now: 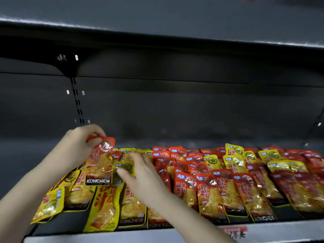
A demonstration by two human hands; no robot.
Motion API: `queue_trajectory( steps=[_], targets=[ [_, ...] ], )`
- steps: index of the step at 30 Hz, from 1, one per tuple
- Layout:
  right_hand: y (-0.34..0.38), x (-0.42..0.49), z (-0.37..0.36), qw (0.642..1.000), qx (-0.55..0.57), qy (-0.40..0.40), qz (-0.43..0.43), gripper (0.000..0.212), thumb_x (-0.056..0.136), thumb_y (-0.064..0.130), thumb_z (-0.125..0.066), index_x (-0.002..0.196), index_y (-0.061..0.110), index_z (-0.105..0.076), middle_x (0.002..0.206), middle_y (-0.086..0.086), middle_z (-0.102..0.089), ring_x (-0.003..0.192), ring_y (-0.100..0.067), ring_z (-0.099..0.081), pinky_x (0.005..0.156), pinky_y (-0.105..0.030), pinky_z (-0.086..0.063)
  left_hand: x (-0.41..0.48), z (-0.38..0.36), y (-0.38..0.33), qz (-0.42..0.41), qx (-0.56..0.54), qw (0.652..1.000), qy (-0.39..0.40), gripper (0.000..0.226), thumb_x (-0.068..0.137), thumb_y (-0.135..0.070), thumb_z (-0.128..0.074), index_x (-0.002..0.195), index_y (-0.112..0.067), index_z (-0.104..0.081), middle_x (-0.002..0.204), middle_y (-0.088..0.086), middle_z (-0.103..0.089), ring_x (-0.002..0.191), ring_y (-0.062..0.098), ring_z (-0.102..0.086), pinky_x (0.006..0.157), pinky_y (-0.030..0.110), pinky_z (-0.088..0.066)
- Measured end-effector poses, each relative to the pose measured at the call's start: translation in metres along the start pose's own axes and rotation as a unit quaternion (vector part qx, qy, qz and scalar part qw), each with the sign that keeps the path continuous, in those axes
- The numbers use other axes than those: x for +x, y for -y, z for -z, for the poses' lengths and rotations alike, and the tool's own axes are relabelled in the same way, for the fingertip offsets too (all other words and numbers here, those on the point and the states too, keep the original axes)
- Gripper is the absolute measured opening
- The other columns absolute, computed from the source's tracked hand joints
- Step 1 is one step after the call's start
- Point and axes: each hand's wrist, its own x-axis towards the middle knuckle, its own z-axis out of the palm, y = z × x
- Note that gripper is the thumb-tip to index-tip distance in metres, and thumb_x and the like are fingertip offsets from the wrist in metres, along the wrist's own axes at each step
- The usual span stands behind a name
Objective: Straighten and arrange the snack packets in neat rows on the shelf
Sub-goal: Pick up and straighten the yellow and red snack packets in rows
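Observation:
Red and yellow snack packets lie in overlapping rows across the dark shelf [122, 233]. My left hand [79, 142] pinches the top edge of a red packet [100, 163] marked KONCHEW and holds it upright above the left pile. My right hand [140, 170] hovers over the yellow packets [128, 206] in the middle, fingers spread, blurred and holding nothing I can see. Red packets [219, 188] fill the middle and right in fairly even rows. A few yellow packets [233, 159] sit among them at the back.
The upper shelf [157, 30] hangs low above. A slotted upright [77, 100] runs down the dark back panel. A red price label [234, 232] sits on the shelf's front lip. Bare shelf floor shows at the far left [26, 149].

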Motion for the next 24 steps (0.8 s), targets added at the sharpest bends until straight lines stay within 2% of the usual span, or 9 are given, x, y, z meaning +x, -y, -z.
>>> queue_trajectory(
  steps=[4,6,11,14,16,18,20,22,24],
  targets=[
    [-0.018,0.006,0.043,0.992,0.054,-0.110,0.002,0.054,0.090,0.039,-0.058,0.136,0.016,-0.040,0.130,-0.002,-0.049,0.120,-0.015,-0.048,0.102,-0.028,-0.039,0.008,-0.032,-0.050,-0.040,-0.031,0.997,-0.054,0.017,0.086,-0.002,-0.061,0.086,-0.017,-0.067,0.080,-0.003,-0.063,0.067,0.011,-0.056,0.059,0.001,-0.036],
    [-0.028,0.009,0.069,0.986,0.077,-0.147,0.008,0.041,0.089,0.034,-0.061,0.125,0.016,-0.052,0.117,0.000,-0.059,0.106,-0.012,-0.056,0.094,-0.029,-0.046,0.014,-0.054,-0.074,-0.062,-0.062,0.995,-0.053,0.015,0.085,-0.003,-0.061,0.088,-0.016,-0.069,0.079,-0.006,-0.062,0.074,0.010,-0.056,0.061,-0.002,-0.034],
    [-0.062,0.016,0.133,0.982,0.066,-0.169,-0.051,0.006,0.087,0.026,-0.064,0.086,0.020,-0.064,0.078,0.005,-0.066,0.074,-0.010,-0.063,0.070,-0.032,-0.052,0.034,-0.115,-0.124,-0.069,-0.152,0.986,-0.024,0.012,0.088,-0.007,-0.059,0.095,-0.013,-0.066,0.088,0.004,-0.070,0.082,0.021,-0.067,0.076,0.027,-0.050],
    [-0.096,0.018,0.160,0.977,0.063,-0.188,-0.073,0.023,0.085,0.022,-0.068,0.065,0.025,-0.056,0.068,0.006,-0.064,0.065,-0.008,-0.061,0.063,-0.031,-0.049,0.044,-0.151,-0.148,-0.075,-0.155,0.985,-0.030,0.023,0.088,-0.011,-0.059,0.112,-0.010,-0.060,0.107,0.011,-0.069,0.100,0.029,-0.065,0.086,0.033,-0.047],
    [-0.119,0.017,0.173,0.971,0.075,-0.207,-0.093,0.026,0.083,0.021,-0.070,0.064,0.026,-0.055,0.070,0.005,-0.065,0.067,-0.010,-0.061,0.068,-0.035,-0.050,0.051,-0.175,-0.159,-0.041,-0.158,0.986,-0.015,0.039,0.089,-0.013,-0.059,0.126,-0.005,-0.048,0.119,0.017,-0.062,0.112,0.034,-0.058,0.090,0.033,-0.042],
    [-0.139,0.015,0.181,0.964,0.088,-0.221,-0.116,0.023,0.083,0.019,-0.070,0.066,0.025,-0.056,0.069,0.008,-0.062,0.066,-0.007,-0.059,0.068,-0.031,-0.047,0.058,-0.199,-0.164,0.007,-0.145,0.989,0.017,0.045,0.090,-0.015,-0.056,0.129,0.000,-0.041,0.122,0.022,-0.058,0.115,0.038,-0.054,0.092,0.036,-0.041],
    [-0.158,0.014,0.187,0.959,0.109,-0.222,-0.138,0.010,0.083,0.023,-0.070,0.077,0.018,-0.064,0.075,0.004,-0.066,0.072,-0.010,-0.063,0.073,-0.034,-0.051,0.061,-0.221,-0.163,0.039,-0.089,0.994,0.050,0.038,0.091,-0.016,-0.052,0.124,0.001,-0.045,0.118,0.022,-0.058,0.113,0.040,-0.053,0.093,0.041,-0.043],
    [-0.174,0.015,0.189,0.955,0.118,-0.225,-0.154,0.017,0.083,0.028,-0.070,0.089,0.012,-0.067,0.084,-0.003,-0.071,0.081,-0.019,-0.067,0.080,-0.045,-0.055,0.059,-0.234,-0.159,0.052,-0.047,0.995,0.078,0.029,0.091,-0.013,-0.047,0.117,-0.001,-0.052,0.116,0.021,-0.060,0.112,0.038,-0.054,0.091,0.043,-0.045],
    [-0.186,0.018,0.190,0.953,0.123,-0.226,-0.162,0.017,0.084,0.029,-0.069,0.090,0.013,-0.066,0.086,-0.005,-0.071,0.085,-0.022,-0.068,0.081,-0.049,-0.054,0.054,-0.244,-0.155,0.057,-0.007,0.992,0.110,0.027,0.090,-0.010,-0.043,0.113,-0.005,-0.056,0.116,0.017,-0.061,0.111,0.035,-0.055,0.088,0.042,-0.047]
  ],
)
